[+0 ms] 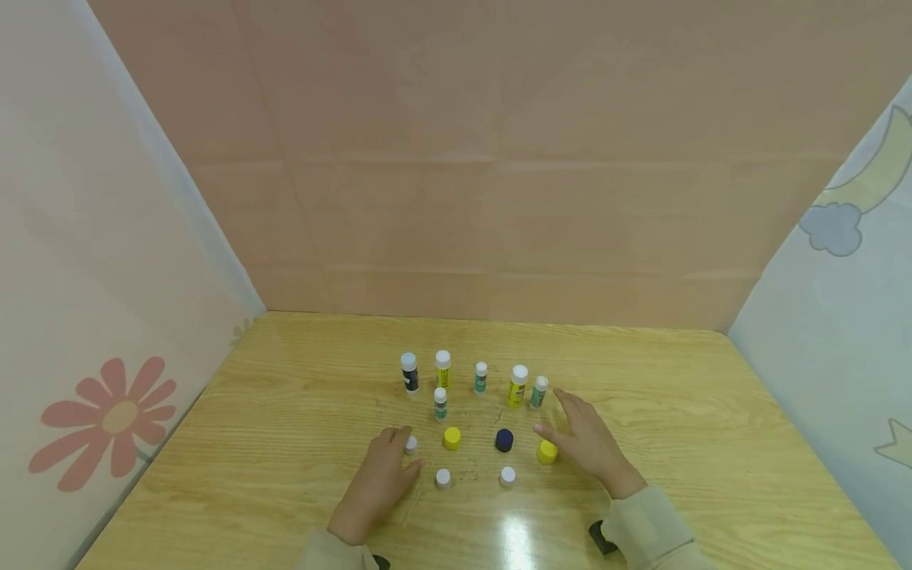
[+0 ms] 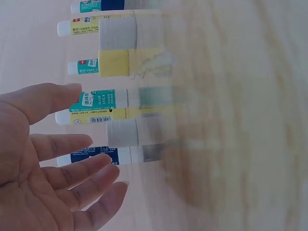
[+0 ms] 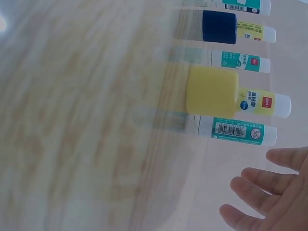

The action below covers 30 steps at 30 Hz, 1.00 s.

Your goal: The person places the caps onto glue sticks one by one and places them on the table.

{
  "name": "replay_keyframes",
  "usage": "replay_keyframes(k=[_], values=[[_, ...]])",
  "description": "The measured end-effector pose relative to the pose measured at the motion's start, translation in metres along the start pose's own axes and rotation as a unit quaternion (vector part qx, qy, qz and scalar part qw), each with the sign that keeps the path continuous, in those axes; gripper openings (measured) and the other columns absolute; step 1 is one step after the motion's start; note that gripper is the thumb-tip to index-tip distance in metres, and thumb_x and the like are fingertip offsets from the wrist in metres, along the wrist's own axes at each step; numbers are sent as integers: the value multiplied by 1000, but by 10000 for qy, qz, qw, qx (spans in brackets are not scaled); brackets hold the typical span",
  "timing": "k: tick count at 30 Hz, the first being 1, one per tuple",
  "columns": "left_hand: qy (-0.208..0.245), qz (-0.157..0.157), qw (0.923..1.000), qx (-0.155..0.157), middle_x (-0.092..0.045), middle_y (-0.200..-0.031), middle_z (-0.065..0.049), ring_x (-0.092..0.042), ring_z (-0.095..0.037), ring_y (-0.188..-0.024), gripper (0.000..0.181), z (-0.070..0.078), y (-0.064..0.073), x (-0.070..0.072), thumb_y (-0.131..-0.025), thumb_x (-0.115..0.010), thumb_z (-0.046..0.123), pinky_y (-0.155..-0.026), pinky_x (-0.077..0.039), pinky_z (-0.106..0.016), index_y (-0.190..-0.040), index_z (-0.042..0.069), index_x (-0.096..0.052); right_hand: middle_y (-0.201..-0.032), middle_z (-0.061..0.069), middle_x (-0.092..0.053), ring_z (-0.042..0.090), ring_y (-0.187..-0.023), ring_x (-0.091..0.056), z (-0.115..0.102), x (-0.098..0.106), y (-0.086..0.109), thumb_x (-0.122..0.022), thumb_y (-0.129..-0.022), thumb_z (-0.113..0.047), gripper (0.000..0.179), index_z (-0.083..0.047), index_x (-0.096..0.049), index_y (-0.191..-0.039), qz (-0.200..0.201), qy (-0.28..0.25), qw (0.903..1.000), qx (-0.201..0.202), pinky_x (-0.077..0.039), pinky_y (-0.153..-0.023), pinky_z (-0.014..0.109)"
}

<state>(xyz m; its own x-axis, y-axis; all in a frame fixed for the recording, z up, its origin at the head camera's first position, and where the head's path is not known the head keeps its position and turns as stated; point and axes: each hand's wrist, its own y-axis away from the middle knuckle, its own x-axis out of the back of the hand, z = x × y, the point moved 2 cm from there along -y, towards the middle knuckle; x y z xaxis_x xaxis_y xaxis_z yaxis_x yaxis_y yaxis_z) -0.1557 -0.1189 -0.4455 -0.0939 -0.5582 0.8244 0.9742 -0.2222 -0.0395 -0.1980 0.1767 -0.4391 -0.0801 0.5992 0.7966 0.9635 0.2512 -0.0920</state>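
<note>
Sleeves [image 1: 644, 529] came nearest in the head view; loose caps [image 1: 452, 438] stood before glue sticks [image 1: 516, 389]. Left wrist view: the left hand [image 2: 43, 185] was empty, fingers apart. Right wrist view: the right hand [image 3: 288, 204] was too; one bump could have tipped a thin stick.

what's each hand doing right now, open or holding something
Left hand: open, holding nothing, beside a white cap.
Right hand: open, holding nothing, beside a yellow cap.
</note>
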Motion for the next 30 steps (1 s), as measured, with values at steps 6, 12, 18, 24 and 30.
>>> replay_keyframes(k=[6, 12, 18, 24, 30], values=[[-14, 6, 10000, 64, -45, -111, -23, -43, -37, -102, 51, 0, -1, -1, -79, -63, 19, -82, -41, -45, -118, -8, -43, -131, 26, -28, 43, -118, -24, 0, 0, -1, -49, -81, -50, 77, 4, -26, -131, -67, -90, 9999, -79, -23, -88, 61], [-22, -59, 9999, 147, -45, -110, -23, -43, -37, -101, 51, 0, -2, -1, -79, -64, 17, -82, -41, -45, -117, -8, -44, -132, 26, -28, 43, -118, -24, 2, -1, -2, -50, -81, -50, 78, 4, -26, -132, -117, -141, 9997, -182, -22, -90, 60], [-28, -122, 9997, 226, -45, -111, -22, -43, -36, -101, 50, -2, -4, -3, -79, -63, 18, -82, -40, -44, -118, -7, -44, -132, 25, -27, 42, -118, -23, 6, -3, -4, -51, -81, -48, 76, 3, -25, -132, -135, -175, 9995, -245, -22, -90, 60], [-148, -79, 9998, 79, -46, -108, -22, -45, -35, -98, 50, -4, -5, -5, -78, -64, 17, -79, -42, -43, -116, -8, -44, -131, 26, -28, 43, -118, -24, 7, -3, -6, -51, -82, -48, 76, 3, -26, -132, -125, -153, 9994, -273, -23, -89, 60], [-121, -89, 9998, 90, -46, -108, -23, -45, -37, -98, 50, -2, -5, -3, -77, -64, 15, -80, -41, -44, -117, -9, -44, -131, 26, -28, 44, -118, -24, 8, -3, -9, -49, -83, -48, 75, 3, -26, -132, -163, -124, 9993, -301, -23, -88, 61]])
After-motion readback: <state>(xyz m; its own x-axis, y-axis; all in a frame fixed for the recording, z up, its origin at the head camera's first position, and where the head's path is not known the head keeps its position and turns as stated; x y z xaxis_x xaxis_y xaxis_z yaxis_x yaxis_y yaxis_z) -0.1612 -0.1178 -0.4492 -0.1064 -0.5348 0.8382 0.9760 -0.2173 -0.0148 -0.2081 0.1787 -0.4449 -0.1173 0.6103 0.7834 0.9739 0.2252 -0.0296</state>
